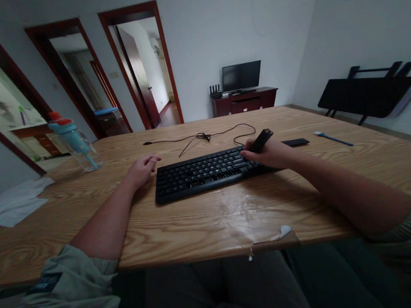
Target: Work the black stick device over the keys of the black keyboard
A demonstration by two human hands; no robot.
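Holding dark stick-like obj. w/ R hand, in closed grip, over R part of kbd on desk. Resting L hand near kbd's far L corner, w/ loose grip, seemingly w/o load. Prob. mid-work; cannot tell amt. done or left.

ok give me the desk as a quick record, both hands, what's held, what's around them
left hand: resting by the keyboard's far left corner, holding nothing
right hand: at the keyboard's right part
held: black stick-like object, in the right hand's fingers
keyboard: black, lying on the wooden table
behind keyboard: thin black cable, bunched midway
right side: dark flat object, then blue-handled brush
left side: clear bottle with red-and-blue top, white paper
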